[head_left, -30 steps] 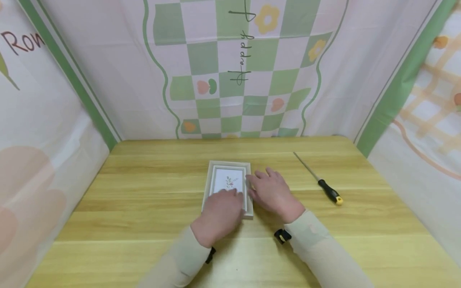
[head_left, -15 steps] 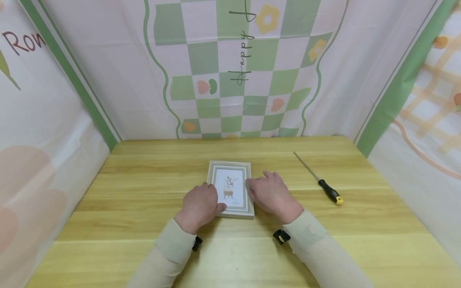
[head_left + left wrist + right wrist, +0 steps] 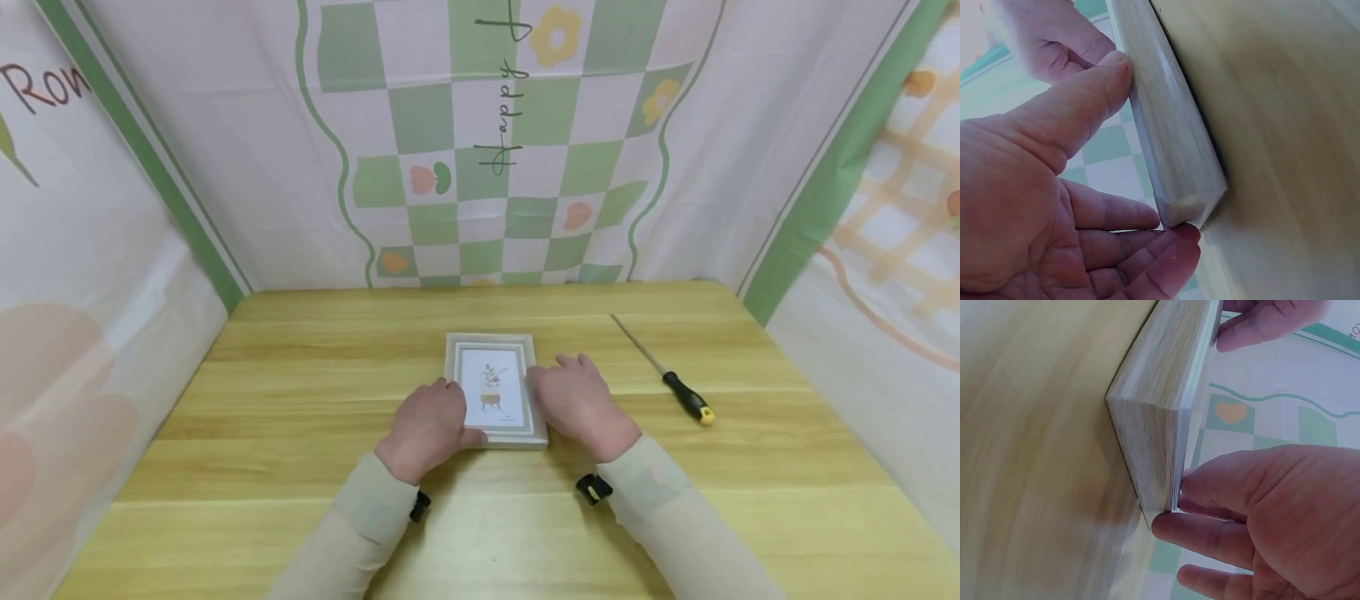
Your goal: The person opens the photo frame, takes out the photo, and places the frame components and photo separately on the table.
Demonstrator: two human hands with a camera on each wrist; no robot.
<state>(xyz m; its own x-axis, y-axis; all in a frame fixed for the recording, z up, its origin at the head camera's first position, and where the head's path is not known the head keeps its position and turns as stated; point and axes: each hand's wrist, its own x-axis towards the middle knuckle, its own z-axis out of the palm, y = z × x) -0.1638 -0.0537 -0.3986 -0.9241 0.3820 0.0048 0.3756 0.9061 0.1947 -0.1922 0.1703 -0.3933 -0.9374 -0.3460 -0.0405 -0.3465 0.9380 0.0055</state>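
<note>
A pale wood-grain picture frame point(image 3: 489, 339) lies face up on the table around a white print point(image 3: 491, 400) of a potted plant. My left hand point(image 3: 423, 425) grips its near left corner, thumb along the near side and fingers at the left side. At the right side, my right hand point(image 3: 581, 404) pinches the frame between thumb and fingers. Close up in the left wrist view, the thumb presses the frame's edge point(image 3: 1175, 119) and the fingertips touch the corner. The right wrist view shows fingertips against the frame's side point(image 3: 1147, 450).
To the right of the hands lies a screwdriver point(image 3: 686, 398) with a black and yellow handle, its shaft pointing away. The wooden table point(image 3: 315, 350) ends at a printed cloth backdrop point(image 3: 480, 183) behind, with cloth walls on both sides.
My left hand has drawn back from over the print to the frame's left side. Then the frame has shifted slightly right and turned a little, both hands going with it.
</note>
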